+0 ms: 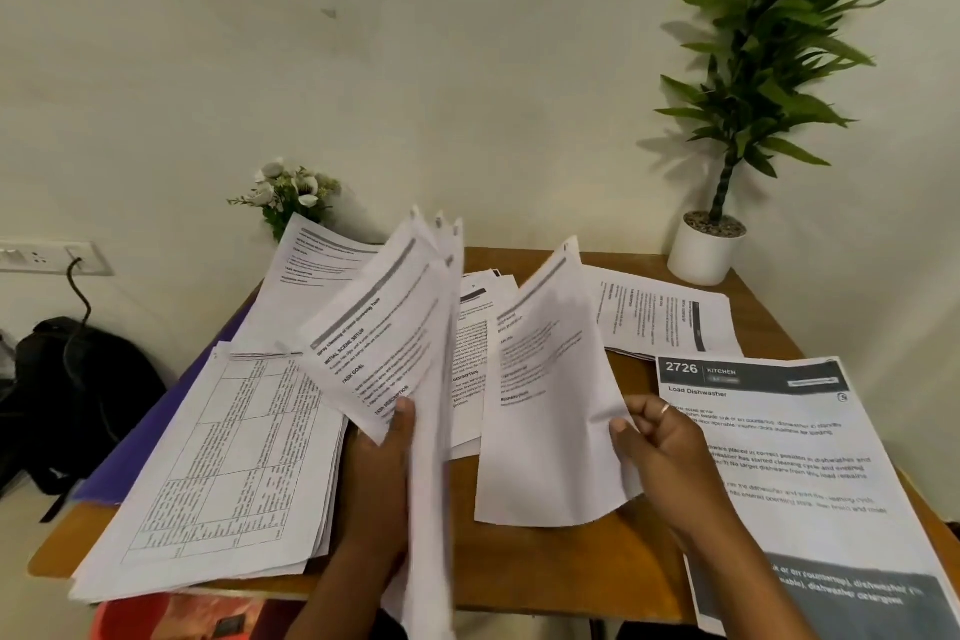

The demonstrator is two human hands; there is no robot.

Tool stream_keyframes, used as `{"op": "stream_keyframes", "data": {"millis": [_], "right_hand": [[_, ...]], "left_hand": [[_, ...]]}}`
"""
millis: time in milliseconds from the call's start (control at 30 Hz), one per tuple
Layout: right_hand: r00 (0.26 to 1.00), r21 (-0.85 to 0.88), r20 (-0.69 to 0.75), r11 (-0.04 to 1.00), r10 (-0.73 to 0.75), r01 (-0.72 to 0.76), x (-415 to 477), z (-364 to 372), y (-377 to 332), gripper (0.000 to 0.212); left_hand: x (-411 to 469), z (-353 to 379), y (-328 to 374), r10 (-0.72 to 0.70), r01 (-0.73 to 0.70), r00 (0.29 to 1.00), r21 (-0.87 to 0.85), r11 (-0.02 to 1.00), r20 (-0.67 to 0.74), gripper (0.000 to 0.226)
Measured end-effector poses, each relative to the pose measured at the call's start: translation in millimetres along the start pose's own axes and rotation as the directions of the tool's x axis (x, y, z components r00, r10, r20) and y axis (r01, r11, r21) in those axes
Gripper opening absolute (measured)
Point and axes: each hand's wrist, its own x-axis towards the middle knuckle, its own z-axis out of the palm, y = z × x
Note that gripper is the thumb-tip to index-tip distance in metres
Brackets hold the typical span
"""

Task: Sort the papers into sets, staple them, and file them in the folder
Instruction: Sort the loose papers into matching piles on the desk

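The left hand is pinching a fanned sheaf and the right hand is pinching a sheet beside the sheaf, probably risking pages slipping out.

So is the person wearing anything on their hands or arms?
No gloves, and no sleeves show in this view. The left hand and the right hand are bare, and so are both arms as far as you can see. The right hand has a thin, pale ring on one finger. No watch or bracelet shows.

Purple folder, at the left edge of the table, mostly covered by paper stacks; their small print unreadable.
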Motion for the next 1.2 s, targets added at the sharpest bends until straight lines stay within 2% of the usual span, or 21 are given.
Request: {"op": "stream_keyframes", "data": {"millis": [100,200,333,400,467,633,667,733,833,933,967,1067,1200], "right_hand": [[0.995,0.276,0.087,0.961,-0.041,0.016,-11,0,-11,0.018],[0.985,0.57,0.161,0.82,-0.059,-0.044,-19,3,-17,0.027],[0.969,0.74,0.246,0.65,-0.026,-0.17,-21,12,-11,0.035],[0.951,0.731,0.308,0.641,-0.003,-0.235,-22,16,-9,0.034],[0.938,0.669,0.344,0.693,0.031,-0.269,-22,17,-9,0.032],[0.938,0.42,0.339,0.882,0.065,-0.213,-28,17,-17,0.023],[0.941,0.378,0.332,0.904,0.068,-0.198,-28,15,-19,0.027],[0.947,0.296,0.304,0.934,0.107,-0.201,-23,6,-17,0.056],[0.951,0.233,0.273,0.949,0.145,-0.212,-15,-2,-25,0.046],[0.942,0.111,0.318,0.982,0.11,-0.152,-1,-9,-31,0.079],[0.95,0.071,0.297,0.99,0.093,-0.12,2,-8,-37,0.075],[0.989,0.072,0.143,0.997,-0.037,0.027,13,-7,-51,0.037],[0.967,0.102,-0.082,0.964,-0.239,0.247,23,-6,-71,0.033]], "left_hand": [[-3,5,-4,0.021,-0.016,0.997,-0.07,0.997,0.073,0.04],[-3,6,-5,0.018,-0.014,0.994,-0.038,0.999,0.112,0.039],[-4,5,-4,-0.023,0.023,0.986,0.006,1.0,0.166,0.03],[-2,4,-4,-0.077,0.08,0.974,-0.004,0.997,0.213,0.03],[-1,3,-3,-0.094,0.1,0.967,-0.01,0.995,0.235,0.032],[4,0,-5,0.015,-0.019,0.982,0.023,1.0,0.19,0.046],[6,-1,-8,0.031,-0.04,0.984,0.045,0.998,0.174,0.049],[8,-2,-13,0.056,-0.068,0.986,0.077,0.995,0.155,0.05],[6,-1,-14,0.075,-0.105,0.978,0.145,0.984,0.196,0.055],[4,4,-7,0.089,-0.144,0.965,0.217,0.966,0.247,0.067],[3,7,-2,0.101,-0.166,0.96,0.24,0.956,0.262,0.068],[4,22,22,0.183,-0.272,0.931,0.268,0.924,0.315,0.065],[0,47,67,0.345,-0.419,0.891,0.245,0.874,0.295,0.069]]}}
